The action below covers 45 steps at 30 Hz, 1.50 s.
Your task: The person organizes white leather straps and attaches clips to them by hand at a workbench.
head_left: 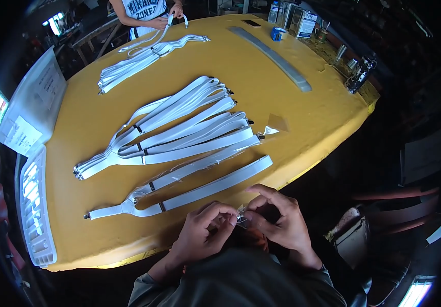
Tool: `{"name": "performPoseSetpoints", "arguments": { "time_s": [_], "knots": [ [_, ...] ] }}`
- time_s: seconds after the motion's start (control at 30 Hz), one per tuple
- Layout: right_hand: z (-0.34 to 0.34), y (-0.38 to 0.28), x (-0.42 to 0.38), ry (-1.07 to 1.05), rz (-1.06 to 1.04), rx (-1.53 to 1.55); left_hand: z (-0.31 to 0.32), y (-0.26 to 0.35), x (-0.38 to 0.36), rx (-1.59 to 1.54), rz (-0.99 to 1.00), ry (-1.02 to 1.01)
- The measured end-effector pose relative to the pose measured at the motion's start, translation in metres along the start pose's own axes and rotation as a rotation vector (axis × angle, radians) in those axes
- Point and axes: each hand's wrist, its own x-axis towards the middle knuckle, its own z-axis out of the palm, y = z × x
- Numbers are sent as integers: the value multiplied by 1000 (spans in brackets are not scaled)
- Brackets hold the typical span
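Just off the table's near edge, my left hand (207, 229) and my right hand (280, 221) meet with their fingertips closed on a small shiny metal piece (241, 217). It looks like a clip, but the fingers partly cover it. In front of them a pair of white suspenders (205, 193) lies spread out, touched by neither hand. It has dark slides on both straps and a metal clip at its left end. The nearer strap ends bare at the right; clear plastic wrap lies along the farther one. Beyond it rests a bundle of white suspenders (179, 130) with clips at the ends.
A yellow-covered table (307, 133) carries another suspender bundle (148, 59), a long grey strip (271, 56) and a dark bottle (361, 74). White plastic bins (36, 204) stand at the left. Across the table, a person (146, 15) handles a white strap. A chair (399, 210) stands at the right.
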Motion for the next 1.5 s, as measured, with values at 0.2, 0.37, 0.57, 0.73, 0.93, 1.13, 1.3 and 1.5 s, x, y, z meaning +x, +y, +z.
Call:
{"name": "performPoseSetpoints", "arguments": {
  "time_s": [0.2,0.37,0.57,0.73,0.93,1.13,1.3,1.5],
  "knots": [
    [-3,9,-1,53,-259,-85,1,3,4,-43,-86,-32],
    [-7,1,-8,27,-160,-120,5,8,7,2,-31,-40],
    [-9,-13,-15,88,-193,-202,15,19,7,-29,41,35],
    [-9,-12,-17,150,-273,-401,21,21,11,109,185,10],
    [-9,-18,-37,282,-321,-366,32,22,15,-24,212,10],
    [-11,-32,-46,418,-555,-357,31,44,17,-113,474,22],
    [-18,-31,-46,394,-689,-319,36,53,20,-229,581,80],
    [-17,-21,-43,456,-760,-334,49,47,25,-191,665,197]
  ]
}}
